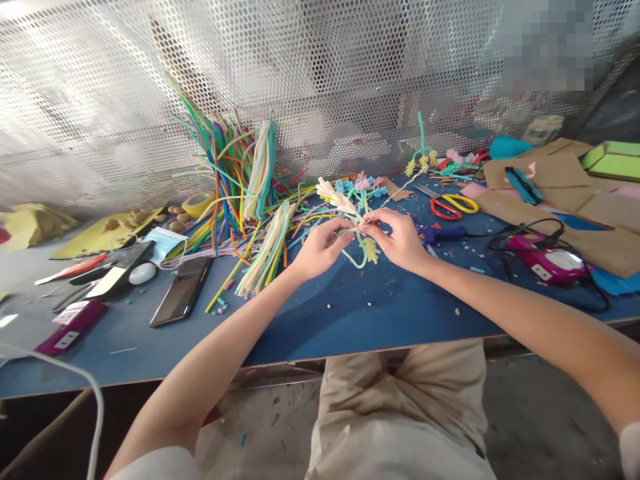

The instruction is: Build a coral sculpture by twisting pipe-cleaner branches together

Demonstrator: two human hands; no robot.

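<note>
Flowers [336,195] of bent pipe cleaner were at the person's fingertips above the blue surface [320,327], a cream bloom toward 11 o'clock of the hands, blue and pink ones at 12, and a yellow bloom [371,251] at 5. The left hand [320,248] pinched a pale green stem [356,266]; the right hand [397,240] pinched close beside it, thumb against finger. A thin twisted strand [395,195] ran from the right fingers between 1 and 2 o'clock, up to a yellow sprig [424,160] with a teal stalk. Scissors [453,205] lay between 2 and 3 o'clock, a blue glue gun [443,233] at 3, and a dark phone [181,292] at 8. Bundles of pipe cleaners [267,250] spread from 9 to 10 o'clock.
</note>
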